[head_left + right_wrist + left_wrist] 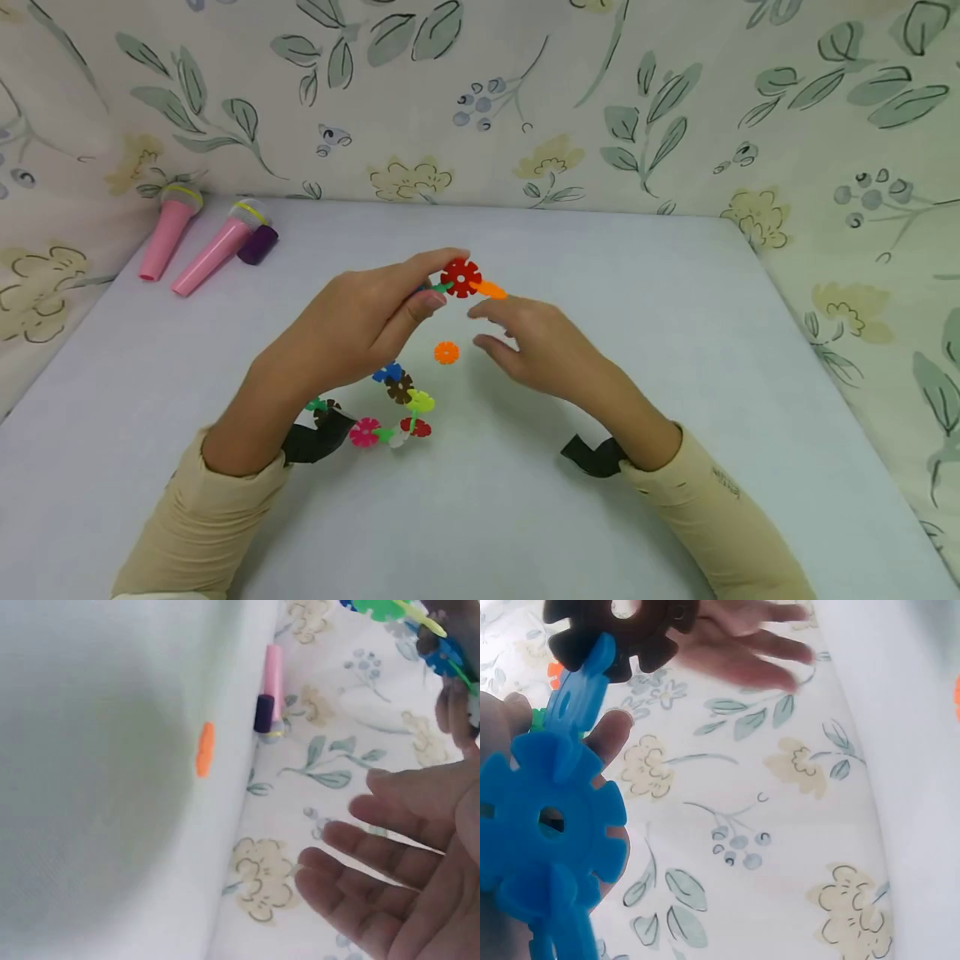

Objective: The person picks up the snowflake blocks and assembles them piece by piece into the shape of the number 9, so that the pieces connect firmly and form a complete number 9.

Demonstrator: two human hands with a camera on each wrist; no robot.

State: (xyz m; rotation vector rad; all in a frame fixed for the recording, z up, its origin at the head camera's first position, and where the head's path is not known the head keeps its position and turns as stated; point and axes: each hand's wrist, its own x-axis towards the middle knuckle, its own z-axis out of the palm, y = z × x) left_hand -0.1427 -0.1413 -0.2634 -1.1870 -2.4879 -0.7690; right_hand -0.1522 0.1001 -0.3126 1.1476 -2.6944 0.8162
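My left hand [352, 321] holds a chain of interlocking plastic flower discs above the table, thumb and index finger near a red disc [450, 275] at its upper end. An orange disc [492, 290] juts from that red one toward my right hand. The chain loops beneath the left wrist, with yellow [422, 402] and pink [364, 432] discs among several others. Large in the left wrist view, a blue disc [592, 817] and a brown disc [577, 637] cross in front of the hand. My right hand [536, 346] holds nothing, fingers apart in the right wrist view, close beside the orange disc.
A loose orange disc [438, 353] lies on the white table [675, 333] between the hands. Two pink toy microphones [167, 237] and a dark purple cylinder [258, 246] lie at the back left. Floral fabric [495, 150] rises behind the table.
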